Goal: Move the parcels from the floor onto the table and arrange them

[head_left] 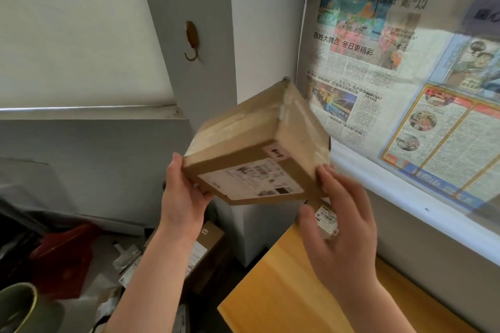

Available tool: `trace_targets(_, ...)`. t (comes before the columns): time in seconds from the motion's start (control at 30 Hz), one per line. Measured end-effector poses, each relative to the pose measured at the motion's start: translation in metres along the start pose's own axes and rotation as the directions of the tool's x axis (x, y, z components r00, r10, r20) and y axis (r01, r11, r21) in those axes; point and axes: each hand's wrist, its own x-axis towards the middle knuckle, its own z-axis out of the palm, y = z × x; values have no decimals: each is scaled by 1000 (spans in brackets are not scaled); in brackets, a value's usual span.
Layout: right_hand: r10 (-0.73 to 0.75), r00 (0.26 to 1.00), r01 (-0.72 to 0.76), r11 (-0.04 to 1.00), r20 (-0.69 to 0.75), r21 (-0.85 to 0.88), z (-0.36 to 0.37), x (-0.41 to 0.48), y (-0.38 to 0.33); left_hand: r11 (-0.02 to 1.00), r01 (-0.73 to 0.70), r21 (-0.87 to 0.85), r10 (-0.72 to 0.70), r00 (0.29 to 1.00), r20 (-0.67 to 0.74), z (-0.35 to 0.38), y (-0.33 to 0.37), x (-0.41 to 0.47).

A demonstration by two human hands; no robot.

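The left hand (184, 197) grips the box (257, 149) by its near left corner, up in the air. The right hand (343, 222), fingers loose, touches its right corner. The table (284, 292) is below, right.

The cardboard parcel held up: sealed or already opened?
Sealed, as far as shows: the cardboard parcel has clear tape over its top and side, and no flap stands up.

Newspaper-covered window (392, 67), grey wall (108, 165), brown hook (191, 40)
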Motion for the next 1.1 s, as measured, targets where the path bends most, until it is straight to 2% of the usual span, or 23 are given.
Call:
trace_targets(0.1, 291, 954, -299, 925, 65, 237, -6, 7, 11, 985, -139, 107, 134, 990, 51, 7, 10, -8)
trace_targets(0.2, 516, 827, -557, 699, 224, 448, -9, 13, 24, 943, -252, 216, 222, 963, 154, 8, 10, -13)
trace_targets(0.3, 597, 707, -685, 441, 380, 580, -13, 17, 34, 918, -296, 263, 228, 939, 258, 0, 2, -16)
trace_targets(0.37, 646, 640, -724, 325, 416, 609, -14, 17, 39, 920, -273, 280, 189, 938, 292, -8, -4, -18)
trace_targets(0.4, 662, 618, -742, 314, 424, 592, -14, 15, 42, 923, -252, 290, 166, 942, 291, -12, -8, -18)
trace_targets(0.47, 680, 604, -772, 369, 416, 517, -13, 9, 47, 930, -205, 305, 126, 957, 260, -17, -15, -19)
trace_targets(0.63, 648, 636, -763, 449, 418, 465, -9, -9, 57, 946, -101, 308, 46, 982, 183, -28, -32, -18)
trace_targets(0.8, 670, 622, -773, 443, 405, 454, -10, -16, 66, 938, -84, 337, 17, 980, 198, -29, -42, -19)
trace_targets(0.9, 691, 585, -800, 404, 424, 444, -14, -10, 72, 936, -91, 339, 4, 968, 250, -27, -44, -18)
trace_targets(1.0, 693, 524, -845, 350, 496, 404, -28, -2, 76, 883, -162, 440, 14, 947, 321, -20, -39, -15)
trace_targets(1.1, 671, 489, -872, 365, 557, 326, -42, -5, 81, 758, -205, 619, -14, 944, 330, -8, -36, -9)
